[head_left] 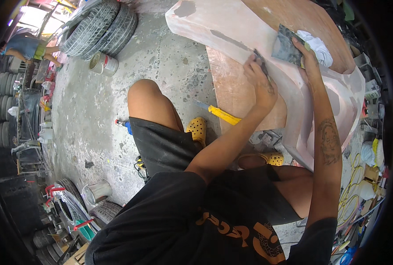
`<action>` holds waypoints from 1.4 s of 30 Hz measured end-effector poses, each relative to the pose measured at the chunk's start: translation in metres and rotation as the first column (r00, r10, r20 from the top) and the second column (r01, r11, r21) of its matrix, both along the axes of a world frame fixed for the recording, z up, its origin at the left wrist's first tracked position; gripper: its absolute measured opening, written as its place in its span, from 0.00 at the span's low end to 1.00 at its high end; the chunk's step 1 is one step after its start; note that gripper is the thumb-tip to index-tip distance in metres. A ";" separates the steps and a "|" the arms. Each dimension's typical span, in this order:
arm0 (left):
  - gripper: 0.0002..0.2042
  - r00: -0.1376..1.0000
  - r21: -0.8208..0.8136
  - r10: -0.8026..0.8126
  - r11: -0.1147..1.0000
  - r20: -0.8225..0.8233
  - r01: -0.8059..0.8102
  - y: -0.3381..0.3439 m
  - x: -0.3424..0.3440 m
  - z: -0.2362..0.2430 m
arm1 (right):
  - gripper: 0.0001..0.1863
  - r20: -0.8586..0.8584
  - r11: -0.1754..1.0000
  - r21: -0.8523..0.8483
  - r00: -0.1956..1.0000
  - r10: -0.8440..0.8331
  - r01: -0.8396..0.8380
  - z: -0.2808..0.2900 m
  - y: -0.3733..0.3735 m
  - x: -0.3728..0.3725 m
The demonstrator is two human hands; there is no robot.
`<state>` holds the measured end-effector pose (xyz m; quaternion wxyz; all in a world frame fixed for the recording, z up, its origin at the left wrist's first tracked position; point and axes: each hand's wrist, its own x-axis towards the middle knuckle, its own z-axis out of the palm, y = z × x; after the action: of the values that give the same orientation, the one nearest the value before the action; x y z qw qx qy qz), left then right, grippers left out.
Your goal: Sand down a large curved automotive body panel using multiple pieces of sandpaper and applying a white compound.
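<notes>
A large pinkish-white moulded body panel (232, 31) with grey filler patches lies in front of me at the upper right. My left hand (261, 86) is closed on a small dark flat piece (261, 62), pressed against the panel's surface; fingers partly cover it, and its exact kind is unclear. In my right hand (307, 54) is a dark grey flat plate (286, 46), held by its edge above the panel. A white cloth (316, 49) rests on the panel just beyond that hand. Below my left forearm's far side lies a yellow-handled tool with a serrated-looking blade (224, 115).
Stacked tyres (99, 31) and a dirty bucket (103, 64) stand at the upper left. A metal can (97, 192) lies near more tyres at lower left. Yellow hose (349, 185) coils at right among clutter. Another person (26, 46) bends down at far left.
</notes>
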<state>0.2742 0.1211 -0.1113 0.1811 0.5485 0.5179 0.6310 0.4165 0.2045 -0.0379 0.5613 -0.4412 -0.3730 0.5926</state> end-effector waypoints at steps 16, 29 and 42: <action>0.30 0.983 0.081 0.084 0.992 0.164 -0.099 0.061 -0.115 -0.015 | 0.23 0.011 1.000 -0.021 1.000 -0.018 0.019 0.004 -0.001 -0.001; 0.30 0.993 0.036 0.081 0.996 0.088 -0.085 0.073 -0.091 -0.020 | 0.23 0.008 0.999 -0.037 1.000 0.013 -0.013 -0.005 0.003 0.009; 0.30 0.994 0.081 0.101 0.991 0.037 -0.104 0.047 -0.042 -0.018 | 0.23 0.014 0.998 -0.032 0.998 0.054 -0.054 -0.002 0.004 0.004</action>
<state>0.2319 0.1685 -0.1298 0.1342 0.5179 0.5158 0.6691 0.4208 0.2085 -0.0404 0.5353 -0.4440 -0.3795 0.6102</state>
